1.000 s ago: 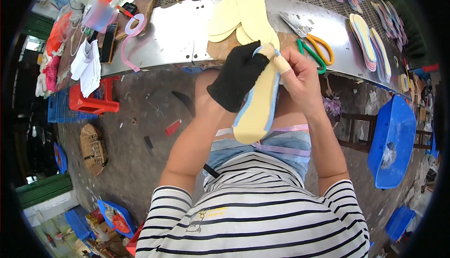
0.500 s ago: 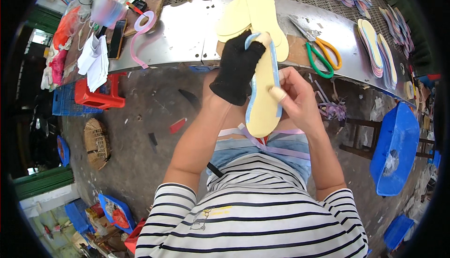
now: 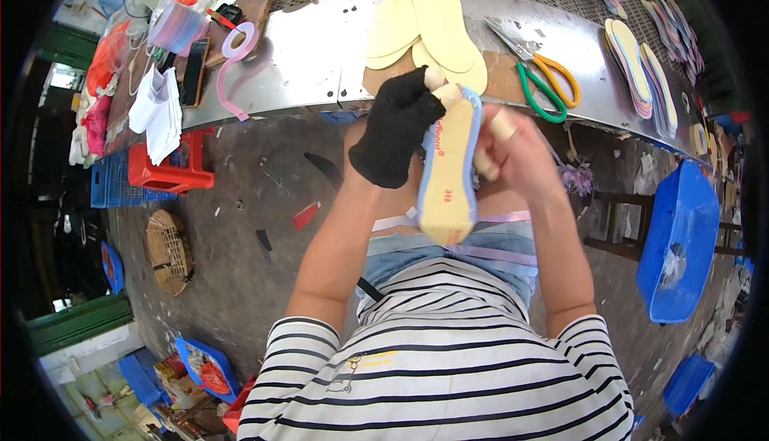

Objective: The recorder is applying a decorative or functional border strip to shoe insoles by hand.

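1. While the left hand (image 3: 398,127), in a black fingerless glove, is clamped on the upper left edge of the insole (image 3: 447,170), the right hand (image 3: 513,153) pinches its right edge, fingers together on the blue rim.
2. That insole is held up in the air over the lap, just short of the desk (image 3: 320,64), pale yellow face up, toe end pointing at the desk, heel toward the striped shirt.
3. My read: this is the edge-binding step, pressing or wrapping the blue strip round the rim. Looks roughly mid-way, but I can't tell how far round the strip is actually stuck down.
4. Next move probably calls for turning the insole bit by bit and keeping even thumb pressure so the strip doesn't wrinkle or lift at the curve.
5. Labels: small red print sits on the insole's yellow face, one bit near the top by the glove and one lower in the middle. No other signs I can make out.
6. Around it: a pile of plain yellow insoles (image 3: 432,16) straight ahead on the desk, scissors (image 3: 545,80) with orange and green handles to the right, a stack of finished soles (image 3: 641,64) further right, a pink tape roll (image 3: 239,40) to the left.
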`<state>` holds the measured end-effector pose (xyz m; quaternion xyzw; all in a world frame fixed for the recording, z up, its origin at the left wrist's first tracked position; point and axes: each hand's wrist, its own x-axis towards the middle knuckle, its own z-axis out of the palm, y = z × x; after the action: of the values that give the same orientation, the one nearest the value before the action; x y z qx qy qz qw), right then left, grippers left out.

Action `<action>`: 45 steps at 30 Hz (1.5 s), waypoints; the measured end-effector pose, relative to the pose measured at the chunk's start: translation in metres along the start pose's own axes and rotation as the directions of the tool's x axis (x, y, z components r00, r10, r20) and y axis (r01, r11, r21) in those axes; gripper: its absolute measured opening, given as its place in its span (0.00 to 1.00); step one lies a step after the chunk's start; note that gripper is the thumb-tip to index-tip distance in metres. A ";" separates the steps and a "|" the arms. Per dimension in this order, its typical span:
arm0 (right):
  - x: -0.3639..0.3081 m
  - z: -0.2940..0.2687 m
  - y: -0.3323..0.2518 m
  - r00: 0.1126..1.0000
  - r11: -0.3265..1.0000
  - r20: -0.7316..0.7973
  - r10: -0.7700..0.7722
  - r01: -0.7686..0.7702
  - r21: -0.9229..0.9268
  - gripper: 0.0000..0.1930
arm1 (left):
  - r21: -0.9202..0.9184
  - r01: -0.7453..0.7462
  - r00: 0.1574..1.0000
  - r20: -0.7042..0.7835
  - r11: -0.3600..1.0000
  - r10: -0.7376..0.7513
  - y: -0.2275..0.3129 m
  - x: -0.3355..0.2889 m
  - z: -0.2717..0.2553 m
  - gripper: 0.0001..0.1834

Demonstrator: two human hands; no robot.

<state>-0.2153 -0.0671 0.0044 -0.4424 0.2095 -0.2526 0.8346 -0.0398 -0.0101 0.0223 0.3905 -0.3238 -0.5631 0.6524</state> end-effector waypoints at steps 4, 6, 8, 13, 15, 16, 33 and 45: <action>0.013 0.011 -0.032 0.940 0.801 -0.012 -0.340 0.284 -0.527 0.07 | 0.332 -0.028 1.000 0.014 0.943 0.025 0.003 -0.004 0.014 0.12; 0.015 0.014 -0.032 0.927 0.806 -0.071 -0.368 0.280 -0.521 0.06 | 0.282 0.076 0.995 -0.080 0.957 -0.056 0.000 -0.005 0.014 0.11; 0.017 0.017 -0.028 0.913 0.812 -0.122 -0.390 0.278 -0.513 0.06 | 0.438 -0.011 0.999 -0.035 0.899 0.029 -0.009 -0.004 0.010 0.13; 0.010 0.007 0.001 0.972 0.933 -0.097 -0.214 0.173 -0.316 0.10 | 0.148 -0.032 0.991 -0.125 0.989 0.051 -0.010 0.013 -0.016 0.11; 0.009 0.005 0.003 0.870 0.738 -0.159 -0.466 0.283 -0.613 0.11 | -0.134 0.183 0.975 -0.100 0.974 -0.197 -0.009 0.015 -0.019 0.14; 0.010 0.010 -0.004 0.874 0.739 -0.150 -0.462 0.286 -0.610 0.11 | -0.134 0.176 0.975 -0.110 0.975 -0.191 -0.019 0.017 -0.030 0.14; 0.015 0.000 -0.033 0.904 0.783 -0.167 -0.393 0.233 -0.577 0.08 | 0.309 0.240 0.937 0.174 0.920 -0.303 -0.026 -0.017 0.008 0.11; -0.015 -0.015 -0.033 0.948 0.634 -0.060 -0.312 0.161 -0.756 0.10 | 0.319 0.028 0.998 -0.064 0.947 -0.008 -0.024 0.002 0.014 0.09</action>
<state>-0.2433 -0.0828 0.0262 -0.7414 0.3106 -0.2929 0.5177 -0.0629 -0.0158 0.0081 0.5111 -0.3867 -0.4968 0.5852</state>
